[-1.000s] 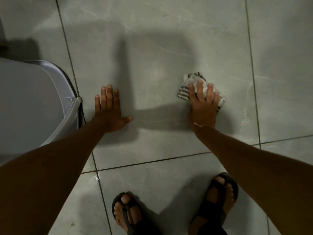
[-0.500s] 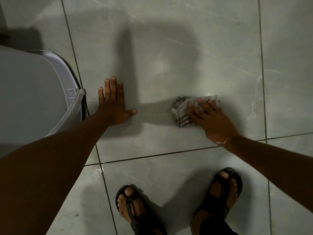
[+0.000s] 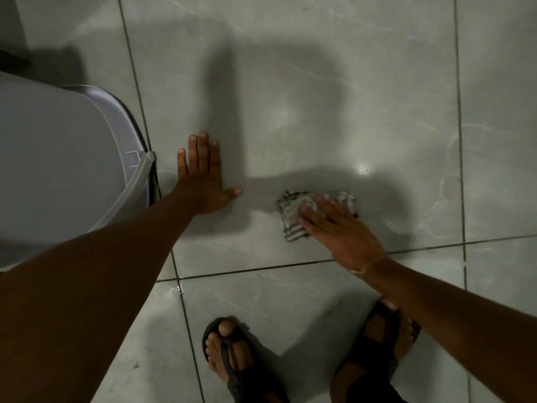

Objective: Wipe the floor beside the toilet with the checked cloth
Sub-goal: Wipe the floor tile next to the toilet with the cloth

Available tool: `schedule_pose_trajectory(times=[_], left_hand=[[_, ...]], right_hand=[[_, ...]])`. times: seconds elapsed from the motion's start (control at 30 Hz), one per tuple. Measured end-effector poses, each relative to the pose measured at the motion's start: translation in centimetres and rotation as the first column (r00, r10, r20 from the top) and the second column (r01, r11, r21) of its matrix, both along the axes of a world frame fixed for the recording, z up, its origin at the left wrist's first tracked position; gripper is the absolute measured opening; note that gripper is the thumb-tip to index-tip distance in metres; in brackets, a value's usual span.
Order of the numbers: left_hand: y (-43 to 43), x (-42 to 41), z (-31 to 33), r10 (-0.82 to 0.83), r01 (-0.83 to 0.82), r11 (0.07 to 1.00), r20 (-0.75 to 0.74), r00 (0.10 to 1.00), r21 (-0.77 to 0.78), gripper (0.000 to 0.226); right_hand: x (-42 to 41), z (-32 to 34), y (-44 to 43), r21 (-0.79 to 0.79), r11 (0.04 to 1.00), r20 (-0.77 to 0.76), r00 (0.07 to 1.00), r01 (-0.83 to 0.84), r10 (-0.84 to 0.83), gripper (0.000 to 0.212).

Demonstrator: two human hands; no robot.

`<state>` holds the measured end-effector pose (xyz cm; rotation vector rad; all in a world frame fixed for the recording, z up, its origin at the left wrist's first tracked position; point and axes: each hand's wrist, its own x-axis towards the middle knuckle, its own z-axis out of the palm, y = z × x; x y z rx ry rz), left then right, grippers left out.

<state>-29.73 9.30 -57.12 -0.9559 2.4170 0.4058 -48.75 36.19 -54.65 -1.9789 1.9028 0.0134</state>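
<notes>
My right hand (image 3: pixel 340 231) presses flat on the checked cloth (image 3: pixel 293 216); left hand (image 3: pixel 203 181) braces open on glossy floor (image 3: pixel 334 82) (possibly wet), so it could slip.

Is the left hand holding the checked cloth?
No, the left hand lies flat on the bare floor; the right hand presses the checked cloth.

black-and-white checked cloth (image 3: pixel 293 219), grey marbled floor (image 3: pixel 334 97).

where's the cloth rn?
Head view, right of centre: cloth flat on the floor tile, under the right hand, right of the left hand.
</notes>
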Motion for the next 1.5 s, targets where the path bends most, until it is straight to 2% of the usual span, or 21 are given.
schedule_pose_trajectory(times=[0.07,0.13,0.23,0.33,0.4,0.43,0.53,0.6,0.73,0.83,0.9,1.0,1.07,1.1,1.17,1.23,1.33,1.4,1.5], left_hand=[[0.0,0.0,0.1,0.002,-0.002,1.000,0.009,1.000,0.000,0.115],[0.0,-0.1,0.1,0.006,-0.006,1.000,0.007,1.000,0.006,0.114],[0.0,0.0,0.2,0.012,-0.012,1.000,-0.011,1.000,0.022,0.114],[-0.1,0.0,0.2,0.006,-0.006,1.000,-0.007,1.000,0.023,0.114],[-0.1,0.0,0.2,0.004,-0.003,1.000,-0.003,1.000,0.025,0.114],[-0.1,0.0,0.2,0.003,-0.003,1.000,-0.003,1.000,0.025,0.114],[0.0,-0.1,0.4,0.012,-0.012,1.000,-0.009,1.000,0.017,0.114],[0.1,-0.2,0.6,0.014,-0.014,1.000,-0.002,1.000,0.018,0.114],[0.1,-0.2,0.6,0.005,-0.005,1.000,-0.008,1.000,0.015,0.113],[0.1,-0.2,0.6,0.012,-0.012,1.000,-0.004,1.000,0.024,0.113],[0.2,-0.2,0.6,0.011,-0.011,1.000,-0.011,1.000,0.018,0.113],[0.2,-0.2,0.7,0.006,-0.006,1.000,-0.001,1.000,0.018,0.113],[0.2,-0.2,0.7,0.009,-0.009,1.000,-0.008,1.000,0.024,0.113],[0.2,-0.2,0.7,0.011,-0.010,1.000,-0.014,1.000,0.029,0.113],[0.1,-0.1,0.6,0.015,-0.014,0.999,-0.010,1.000,0.042,0.114],[0.0,-0.1,0.4,0.013,-0.013,0.999,-0.009,1.000,0.043,0.114],[-0.1,-0.1,0.5,0.004,-0.004,0.999,-0.008,1.000,0.051,0.114],[-0.1,0.0,0.5,0.009,-0.009,0.999,0.001,1.000,0.048,0.114],[0.0,-0.2,0.6,0.012,-0.012,0.999,0.004,1.000,0.042,0.114]], right_hand=[[-2.7,0.1,1.7,-0.009,0.998,-0.041,0.997,0.065,-0.065,0.073],[-5.5,-0.1,1.5,-0.006,0.976,-0.082,0.972,0.219,-0.219,0.074],[-6.7,-0.3,-2.4,0.014,0.927,-0.146,0.918,0.375,-0.370,0.059],[-4.5,-1.0,-7.2,-0.087,0.883,-0.160,0.869,0.461,-0.469,0.049],[-2.0,-1.4,-8.3,-0.168,0.904,-0.124,0.901,0.393,-0.415,0.050],[-0.6,-1.4,-7.9,-0.165,0.936,-0.107,0.937,0.312,-0.331,0.055],[2.2,-0.7,-3.2,-0.079,0.992,-0.045,0.994,0.097,-0.101,0.073],[1.2,-0.3,0.0,-0.013,0.998,-0.054,0.997,0.056,-0.057,0.077],[-3.0,-0.3,-0.3,0.033,0.949,-0.133,0.943,0.312,-0.305,0.080],[-1.8,-0.5,-4.6,0.027,0.882,-0.104,0.879,0.471,-0.466,0.076],[0.1,-0.8,-6.4,-0.003,0.891,-0.070,0.888,0.455,-0.454,0.076],[1.2,-1.3,-5.1,-0.034,0.964,-0.066,0.962,0.263,-0.265,0.083],[-0.4,-1.1,-3.9,-0.017,0.981,-0.062,0.979,0.192,-0.193,0.078],[-1.4,-1.0,-3.9,-0.015,0.976,-0.067,0.973,0.219,-0.220,0.072],[-3.1,-0.9,-5.4,0.006,0.911,-0.104,0.906,0.413,-0.410,0.061],[-4.4,-1.1,-8.2,0.009,0.789,-0.128,0.783,0.614,-0.608,0.057],[-4.8,-1.2,-12.7,-0.023,0.712,-0.097,0.707,0.702,-0.700,0.069],[-4.2,-1.0,-14.3,-0.001,0.725,-0.091,0.722,0.689,-0.686,0.072],[-2.0,-0.9,-12.9,0.005,0.870,-0.034,0.870,0.493,-0.493,0.071]])
